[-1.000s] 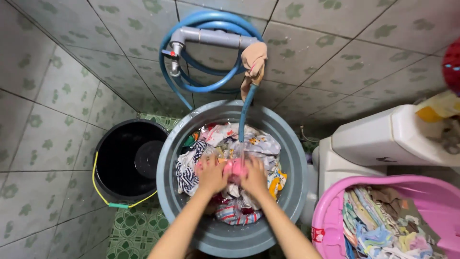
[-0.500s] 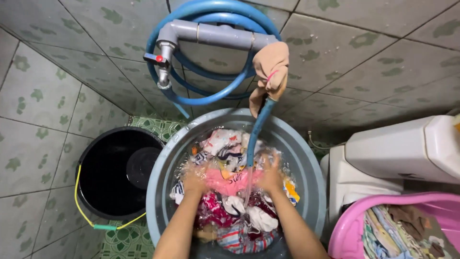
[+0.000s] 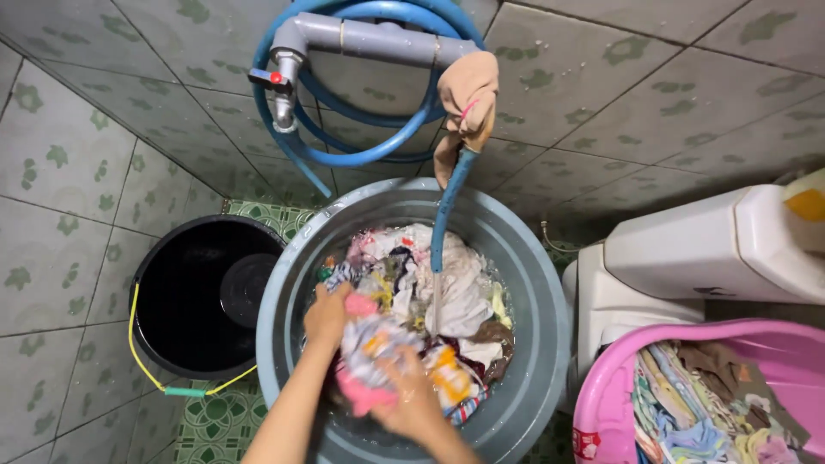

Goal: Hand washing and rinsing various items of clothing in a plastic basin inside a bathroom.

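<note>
Both hands' grip, left hand (image 3: 326, 314) and right hand (image 3: 411, 404), clamps wet clothes (image 3: 378, 348) inside the grey tub (image 3: 537, 344), near its front rim.

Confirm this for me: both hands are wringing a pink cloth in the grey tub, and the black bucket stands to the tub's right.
Not quite. In the head view the black bucket stands to the left of the grey tub, not its right. Both the left hand and the right hand do grip the pink cloth in the tub.

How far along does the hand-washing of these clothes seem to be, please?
Done: the pink basin beside holds a pile of wrung-looking clothes. In hand: left hand and right hand grip a pink-patterned garment. Left: many clothes soak in the grey tub under the running hose.
</note>
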